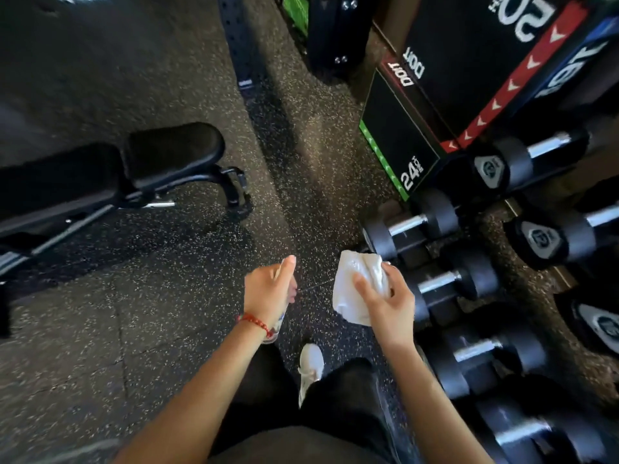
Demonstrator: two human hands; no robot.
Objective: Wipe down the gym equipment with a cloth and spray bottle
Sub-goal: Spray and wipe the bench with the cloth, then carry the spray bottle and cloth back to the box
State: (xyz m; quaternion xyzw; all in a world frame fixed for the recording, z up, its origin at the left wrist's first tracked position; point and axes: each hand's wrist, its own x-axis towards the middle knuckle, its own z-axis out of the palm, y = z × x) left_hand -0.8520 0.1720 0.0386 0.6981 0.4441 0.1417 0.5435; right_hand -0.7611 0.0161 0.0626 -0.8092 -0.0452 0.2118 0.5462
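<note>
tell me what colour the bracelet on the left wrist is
Red, a beaded bracelet on the left wrist; the head view shows it.

— Floor (160, 323)?
— Rough rubber, matt, black flecked with pale specks.
— Cloth (351, 296) at centre?
— Soft white fabric, crumpled, matt. Held in the right hand (390, 306).
— Spray bottle (276, 324) in the left hand (268, 293)?
— Clear plastic, mostly hidden.
— Dumbbells (445, 286) at 3 o'clock?
— Matt black heads, bright polished metal handles.
— Bench pad (174, 155) at 9 o'clock?
— Black padded vinyl, slight sheen; painted metal frame.
— Boxes (398, 135) at 1 o'clock?
— Smooth black vinyl, printed.
</note>
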